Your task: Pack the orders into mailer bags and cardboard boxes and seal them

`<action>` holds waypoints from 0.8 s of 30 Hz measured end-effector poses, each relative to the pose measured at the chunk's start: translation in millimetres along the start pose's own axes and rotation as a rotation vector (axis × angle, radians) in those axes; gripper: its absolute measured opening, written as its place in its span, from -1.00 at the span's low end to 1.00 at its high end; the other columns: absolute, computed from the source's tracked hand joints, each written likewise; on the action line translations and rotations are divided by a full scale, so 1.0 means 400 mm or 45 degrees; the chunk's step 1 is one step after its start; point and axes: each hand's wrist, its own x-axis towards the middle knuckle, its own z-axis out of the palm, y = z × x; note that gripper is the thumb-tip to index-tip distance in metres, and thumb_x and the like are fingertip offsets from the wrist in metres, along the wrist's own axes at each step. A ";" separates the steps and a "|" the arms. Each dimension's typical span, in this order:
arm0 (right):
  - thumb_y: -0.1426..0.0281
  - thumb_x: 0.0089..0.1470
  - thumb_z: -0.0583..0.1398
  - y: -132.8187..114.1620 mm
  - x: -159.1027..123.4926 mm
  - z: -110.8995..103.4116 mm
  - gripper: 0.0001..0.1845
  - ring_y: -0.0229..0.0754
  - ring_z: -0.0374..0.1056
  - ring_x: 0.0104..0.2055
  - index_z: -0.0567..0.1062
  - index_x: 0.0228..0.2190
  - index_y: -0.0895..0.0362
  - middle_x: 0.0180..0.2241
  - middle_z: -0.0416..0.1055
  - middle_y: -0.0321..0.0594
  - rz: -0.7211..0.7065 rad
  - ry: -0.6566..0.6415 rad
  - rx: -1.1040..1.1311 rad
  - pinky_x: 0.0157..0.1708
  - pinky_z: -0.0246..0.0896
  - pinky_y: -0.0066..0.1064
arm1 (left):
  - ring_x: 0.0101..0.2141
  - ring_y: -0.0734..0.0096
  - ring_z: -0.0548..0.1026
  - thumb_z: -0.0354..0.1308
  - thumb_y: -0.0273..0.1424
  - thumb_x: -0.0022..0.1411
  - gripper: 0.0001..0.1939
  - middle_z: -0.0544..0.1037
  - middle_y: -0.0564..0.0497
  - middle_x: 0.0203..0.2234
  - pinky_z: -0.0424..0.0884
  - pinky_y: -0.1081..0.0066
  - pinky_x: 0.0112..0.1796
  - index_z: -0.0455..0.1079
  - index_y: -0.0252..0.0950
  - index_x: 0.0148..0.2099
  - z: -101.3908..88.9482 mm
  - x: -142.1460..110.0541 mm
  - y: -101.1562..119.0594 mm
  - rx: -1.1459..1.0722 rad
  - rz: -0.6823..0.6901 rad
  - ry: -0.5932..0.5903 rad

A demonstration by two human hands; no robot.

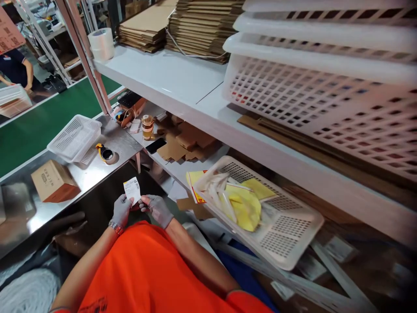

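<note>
A small white printed slip (132, 190) with a yellow corner is held up in front of my body. My left hand (121, 211), in a grey glove with bare fingertips, pinches its lower edge. My right hand (158, 210), gloved the same way, is closed with thumb and fingers at the slip's lower right corner. To the right of my hands, a white perforated basket (293, 237) holds yellow packaging (246, 208) and clear plastic bags.
On the metal table at left are a cardboard box (54, 181), a tape dispenser (106, 154) and a white basket (75, 135). Flattened cartons (202, 28) and stacked baskets (312, 87) fill the shelf. A jar (147, 127) and phone (156, 146) lie below. A co-worker (16, 67) is across the green conveyor (58, 111).
</note>
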 end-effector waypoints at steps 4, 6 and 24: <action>0.09 -0.13 0.61 0.012 0.005 0.008 -0.57 -0.24 0.49 -0.42 0.68 -0.41 0.14 -0.41 0.64 -0.20 -0.001 -0.005 -0.024 -0.45 0.45 -0.43 | -0.20 0.10 0.74 0.58 -0.32 0.04 -0.46 0.78 -0.24 -0.10 0.71 0.16 -0.14 0.61 -0.37 0.06 -0.012 -0.011 0.012 0.136 0.017 0.102; 0.07 -0.09 0.58 0.020 0.013 0.020 -0.59 -0.23 0.49 -0.42 0.67 -0.44 0.11 -0.42 0.63 -0.23 -0.037 0.027 -0.051 -0.47 0.45 -0.43 | -0.02 0.03 0.73 0.59 -0.40 0.00 -0.38 0.75 -0.27 0.02 0.67 0.14 0.03 0.62 -0.34 0.14 -0.028 -0.014 0.022 0.323 0.169 0.240; 0.09 0.09 0.43 -0.071 -0.059 -0.070 -0.57 -0.31 0.29 -0.59 0.53 -0.55 0.14 -0.64 0.38 -0.36 -0.264 0.390 -0.074 -0.54 0.18 -0.45 | -0.29 0.13 0.68 0.56 0.10 -0.06 -0.47 0.73 -0.09 -0.34 0.63 0.25 -0.22 0.64 -0.23 -0.26 -0.075 0.045 0.104 0.157 -0.088 -0.443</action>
